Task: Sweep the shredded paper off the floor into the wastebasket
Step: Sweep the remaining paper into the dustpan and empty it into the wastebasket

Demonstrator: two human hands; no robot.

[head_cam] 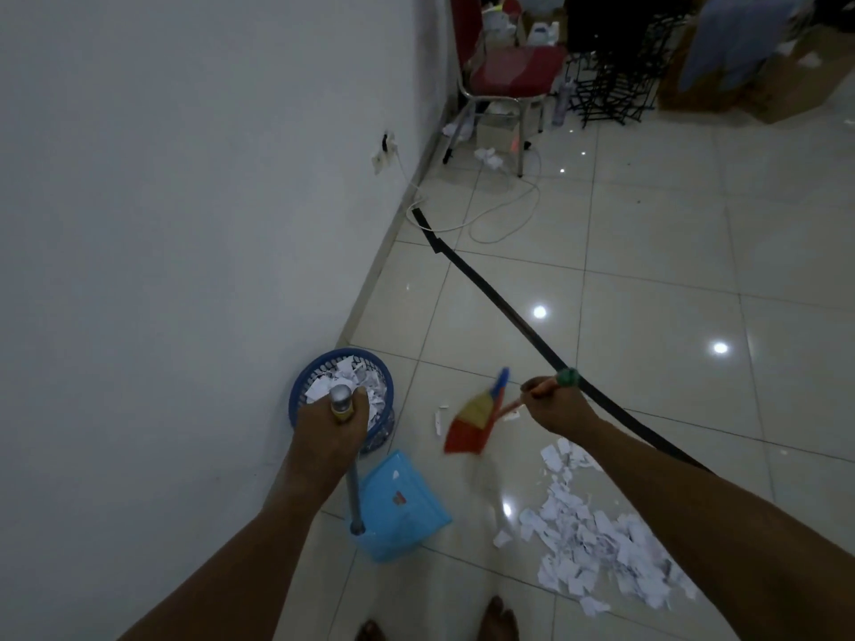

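Shredded paper lies in one loose pile on the tiled floor, at lower right, partly under the right forearm. Two or three stray scraps lie apart from the pile, just left of the broom head. More shreds fill one blue wastebasket, which stands upright near the white wall.

One light-blue dustpan sits just in front of the wastebasket, with one small scrap inside. Its metal handle rises to the left hand, which is clenched around the grip at the top.

One small broom, with red, yellow and blue bristles, is blurred; whether it touches the floor cannot be told. The right hand grips its orange stick.

One black strip runs diagonally across the tiles, and one white cable loops near its far end. One red chair stands against the far wall. Two bare feet show at the bottom edge.
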